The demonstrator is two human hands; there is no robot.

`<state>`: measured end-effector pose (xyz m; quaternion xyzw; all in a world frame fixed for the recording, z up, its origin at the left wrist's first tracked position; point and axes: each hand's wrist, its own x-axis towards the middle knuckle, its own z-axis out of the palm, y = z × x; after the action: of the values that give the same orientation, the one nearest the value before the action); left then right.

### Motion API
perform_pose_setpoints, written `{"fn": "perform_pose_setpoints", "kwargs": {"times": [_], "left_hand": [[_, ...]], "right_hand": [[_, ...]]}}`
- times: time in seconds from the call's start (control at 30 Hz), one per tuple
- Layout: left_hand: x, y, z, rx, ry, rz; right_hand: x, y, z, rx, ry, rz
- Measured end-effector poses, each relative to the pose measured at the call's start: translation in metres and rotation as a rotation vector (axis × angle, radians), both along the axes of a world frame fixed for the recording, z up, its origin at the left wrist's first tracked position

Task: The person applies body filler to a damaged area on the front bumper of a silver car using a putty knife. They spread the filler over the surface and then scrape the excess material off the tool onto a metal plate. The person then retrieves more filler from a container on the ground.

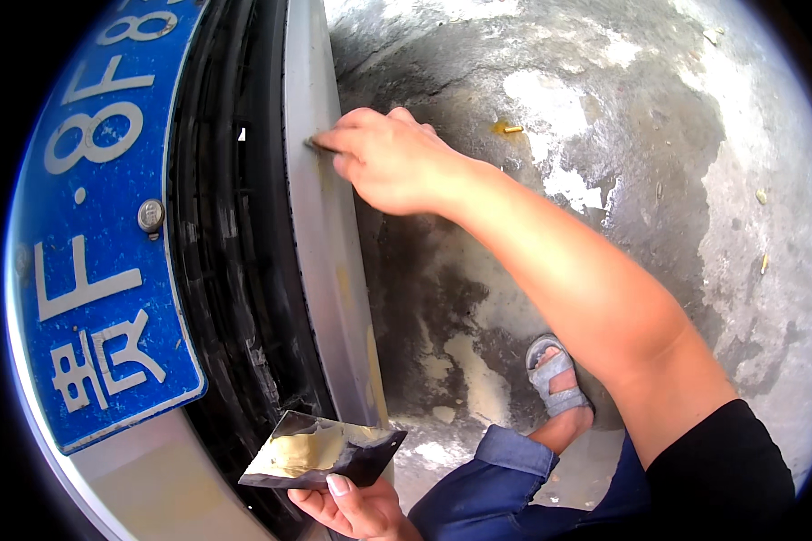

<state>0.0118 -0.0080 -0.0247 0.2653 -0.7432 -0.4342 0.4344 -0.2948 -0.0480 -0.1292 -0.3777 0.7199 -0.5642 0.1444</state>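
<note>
My right hand (383,158) grips a thin, dark spreading tool (316,145) at the silver bumper edge (320,261), its fingers bent around it; how much of the tool lies under the fingers is hidden. The bumper has pale yellow patches lower down. At the bottom, beside the lower bumper, my left hand (352,509) holds a dark flat plate (370,460) from underneath, thumb at its near edge. A lump of cream-yellow putty (293,451) lies on the plate, with smears of it toward the right.
A blue license plate (108,207) and black grille (235,225) fill the left. Stained concrete floor (650,117) lies to the right, with small yellowish bits (512,129). My sandalled foot (555,379) and jeans (496,478) show below my right forearm.
</note>
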Motion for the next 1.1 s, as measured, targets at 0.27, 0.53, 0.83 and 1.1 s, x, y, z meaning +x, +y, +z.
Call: {"fn": "perform_pose_setpoints", "kwargs": {"times": [0.27,0.53,0.83,1.1], "left_hand": [[0.000,-0.004,0.006,0.006,-0.022,-0.024],[-0.017,0.003,0.002,0.054,0.012,-0.070],[-0.076,0.000,-0.019,0.438,0.088,-0.152],[-0.116,0.023,-0.008,0.743,0.168,-0.080]], "right_hand": [[0.031,0.031,0.001,0.042,0.177,0.165],[0.008,0.016,0.013,0.116,0.308,0.102],[0.026,0.119,0.015,-0.381,-0.366,0.286],[0.067,0.205,0.036,-0.012,-0.252,0.390]]}}
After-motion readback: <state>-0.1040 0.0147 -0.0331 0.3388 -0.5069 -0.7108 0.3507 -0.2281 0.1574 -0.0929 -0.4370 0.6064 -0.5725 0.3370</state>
